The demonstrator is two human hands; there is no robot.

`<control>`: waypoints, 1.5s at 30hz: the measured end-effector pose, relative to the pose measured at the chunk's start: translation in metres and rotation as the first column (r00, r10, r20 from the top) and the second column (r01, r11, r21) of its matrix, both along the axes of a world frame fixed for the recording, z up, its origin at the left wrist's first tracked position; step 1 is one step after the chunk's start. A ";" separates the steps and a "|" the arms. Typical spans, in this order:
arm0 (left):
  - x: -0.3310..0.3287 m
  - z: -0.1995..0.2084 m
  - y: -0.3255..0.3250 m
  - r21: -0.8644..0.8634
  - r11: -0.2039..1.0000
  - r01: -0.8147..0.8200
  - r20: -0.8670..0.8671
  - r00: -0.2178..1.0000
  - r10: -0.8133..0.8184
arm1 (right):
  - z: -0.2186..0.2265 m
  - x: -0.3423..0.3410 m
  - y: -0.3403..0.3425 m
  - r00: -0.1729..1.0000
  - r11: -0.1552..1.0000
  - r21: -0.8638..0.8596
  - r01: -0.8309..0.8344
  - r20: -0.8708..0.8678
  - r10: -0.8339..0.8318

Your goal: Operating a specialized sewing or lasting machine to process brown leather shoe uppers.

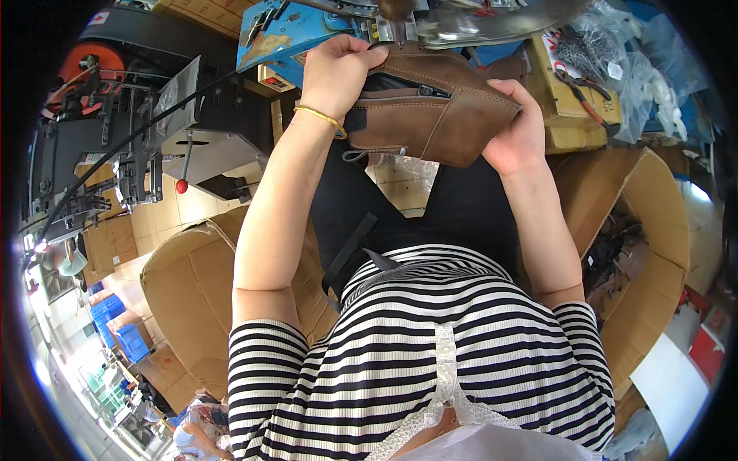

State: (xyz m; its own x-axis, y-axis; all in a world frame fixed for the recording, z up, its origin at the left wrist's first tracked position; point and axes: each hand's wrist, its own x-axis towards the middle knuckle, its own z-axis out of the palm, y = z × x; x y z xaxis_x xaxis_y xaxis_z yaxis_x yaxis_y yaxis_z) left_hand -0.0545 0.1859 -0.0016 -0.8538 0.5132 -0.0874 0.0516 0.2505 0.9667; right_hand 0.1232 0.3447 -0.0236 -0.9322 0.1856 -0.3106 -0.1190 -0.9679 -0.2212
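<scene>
Both my hands hold a brown leather boot upper (430, 107) up against the blue machine (300, 31) in front of me. My left hand (334, 73), with a gold bangle on the wrist, grips the piece's left end near the machine's metal head. My right hand (519, 131) clasps its right corner, thumb on top. A dark lining and a zip edge show along the top of the leather. My black lap lies below the piece.
An open cardboard box (192, 284) stands at my left, another (653, 253) holding dark pieces at my right. Pliers (580, 96) and plastic bags lie on a carton at the upper right. A black machine with a red-knobbed lever (182, 184) stands to the left.
</scene>
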 end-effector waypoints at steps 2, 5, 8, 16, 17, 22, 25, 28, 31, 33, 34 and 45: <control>-0.002 -0.001 0.000 -0.007 1.000 -0.005 -0.001 1.000 0.005 | 0.001 0.000 0.000 0.998 0.999 0.031 0.029 0.047 -0.030; 0.000 -0.004 -0.002 -0.007 1.000 -0.019 -0.017 1.000 0.019 | -0.001 -0.001 0.001 1.000 1.000 0.004 -0.004 -0.001 0.004; 0.002 0.002 -0.009 0.047 0.999 0.027 0.007 1.000 -0.027 | 0.008 0.002 -0.006 1.000 0.999 0.037 0.004 -0.007 -0.003; -0.011 0.010 -0.012 0.171 0.980 0.098 0.087 0.990 -0.114 | 0.020 -0.012 -0.022 0.993 0.977 0.211 0.010 0.115 -0.035; -0.011 0.008 -0.009 0.159 0.983 0.088 -0.015 0.996 -0.087 | 0.018 -0.014 -0.018 0.993 0.978 0.210 -0.006 0.113 -0.018; -0.022 -0.007 -0.008 -0.042 0.992 0.121 -0.048 0.991 -0.123 | 0.011 -0.013 -0.019 0.980 0.972 0.235 0.034 0.182 -0.078; -0.023 -0.009 -0.007 -0.051 0.989 0.141 -0.137 0.980 -0.147 | 0.012 -0.013 -0.018 0.980 0.977 0.212 0.014 0.193 -0.056; -0.020 -0.007 -0.007 -0.083 0.991 0.109 -0.142 0.983 -0.120 | 0.012 -0.012 -0.018 0.982 0.974 0.224 0.023 0.178 -0.065; -0.022 -0.009 -0.008 -0.083 0.991 0.102 -0.134 0.985 -0.113 | 0.012 -0.013 -0.016 0.982 0.971 0.237 0.010 0.178 -0.054; -0.022 -0.010 -0.008 -0.090 0.991 0.097 -0.152 0.982 -0.110 | 0.011 -0.014 -0.014 0.978 0.965 0.262 -0.004 0.202 -0.051; -0.020 -0.009 -0.008 -0.090 0.991 0.100 -0.152 0.982 -0.112 | 0.010 -0.014 -0.013 0.978 0.965 0.263 -0.002 0.202 -0.053; 0.006 0.033 -0.026 -0.496 0.818 0.292 -0.408 0.753 -0.517 | 0.031 0.007 -0.044 0.987 0.936 0.351 0.027 0.138 -0.080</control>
State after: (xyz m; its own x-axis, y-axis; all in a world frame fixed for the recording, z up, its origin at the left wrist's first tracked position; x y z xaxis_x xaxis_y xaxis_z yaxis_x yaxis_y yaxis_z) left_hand -0.0488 0.1602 0.0318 -0.5441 0.8386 0.0267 0.6824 0.4238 0.5957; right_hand 0.1303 0.3002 0.0069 -0.8664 0.3550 -0.3511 -0.1088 -0.8205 -0.5612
